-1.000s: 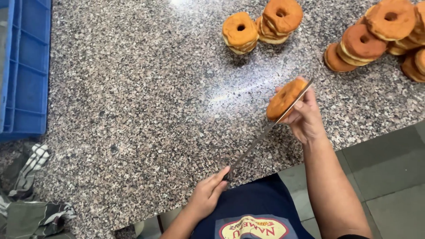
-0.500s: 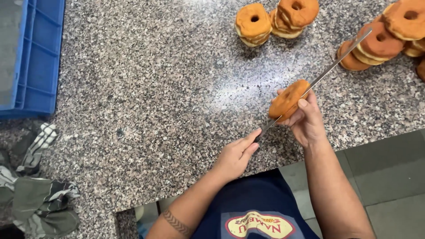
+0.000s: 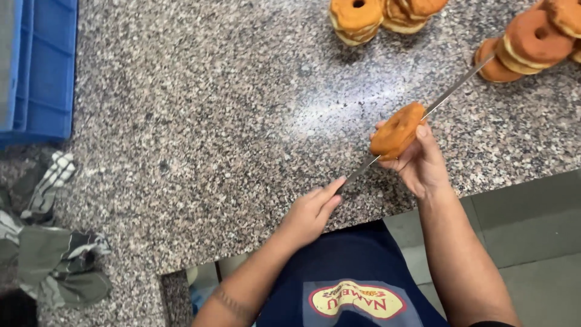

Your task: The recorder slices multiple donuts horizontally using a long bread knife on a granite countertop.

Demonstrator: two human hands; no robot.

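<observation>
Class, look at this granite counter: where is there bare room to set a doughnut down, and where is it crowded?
The widest bare patch is the counter's middle, bordered by the blue crate on the left, the doughnut stacks at the top and the knife on the right. Crowded: the top right corner, with piled doughnuts, and the cloths at the lower left.

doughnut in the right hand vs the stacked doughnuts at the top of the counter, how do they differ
The held doughnut is single, gripped on edge above the counter in the right hand, with the knife from the left hand passing behind it. The stacked doughnuts lie flat on the granite, piled and untouched, showing pale bands round their sides. Both are ring-shaped and golden brown.
</observation>
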